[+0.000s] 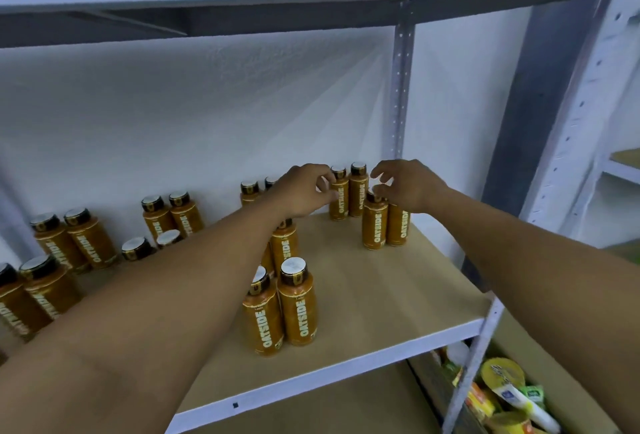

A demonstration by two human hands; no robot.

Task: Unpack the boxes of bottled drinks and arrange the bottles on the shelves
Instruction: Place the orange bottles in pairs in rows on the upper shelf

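Several orange Oatside bottles with dark caps stand in pairs on the tan shelf board (398, 295). My left hand (304, 191) reaches to the back right and pinches the neck of a back-row bottle (338, 205) between thumb and forefinger. Beside that bottle stands another one (357, 198). My right hand (408, 186) hovers over a second pair, its loosely curled fingertips at the cap of the front right bottle (375, 225); its neighbour (397, 229) stands under the palm. A nearer pair (298, 305) stands mid-shelf, partly behind my left forearm.
More bottle pairs (90, 243) line the left part of the shelf along the white back wall. A metal upright (401, 87) rises behind my hands and the upper shelf (242, 18) hangs overhead. Below right, a cardboard box (568, 395) holds mixed packaged goods.
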